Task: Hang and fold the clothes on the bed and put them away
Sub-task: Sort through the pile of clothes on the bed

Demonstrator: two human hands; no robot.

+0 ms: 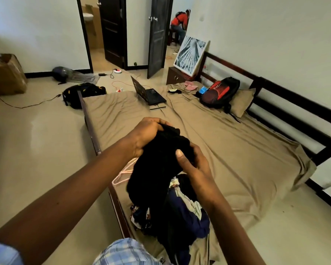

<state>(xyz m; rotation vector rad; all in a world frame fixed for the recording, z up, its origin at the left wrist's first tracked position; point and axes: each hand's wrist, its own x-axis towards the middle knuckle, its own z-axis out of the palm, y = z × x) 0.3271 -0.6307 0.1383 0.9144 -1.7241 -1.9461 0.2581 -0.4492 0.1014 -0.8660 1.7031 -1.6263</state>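
Head view: a black garment (157,169) is held bunched between both hands above the near corner of the bed (237,150). Its long axis runs down from the hands toward the pile of clothes (183,213) beneath. The left hand (147,134) is curled over the garment's top end. The right hand (191,165) is clamped on its side, thumb pressed flat on the cloth. Pink hangers (122,173) are seen just left of the garment, partly hidden, nearer the left hand. Both forearms are reached forward.
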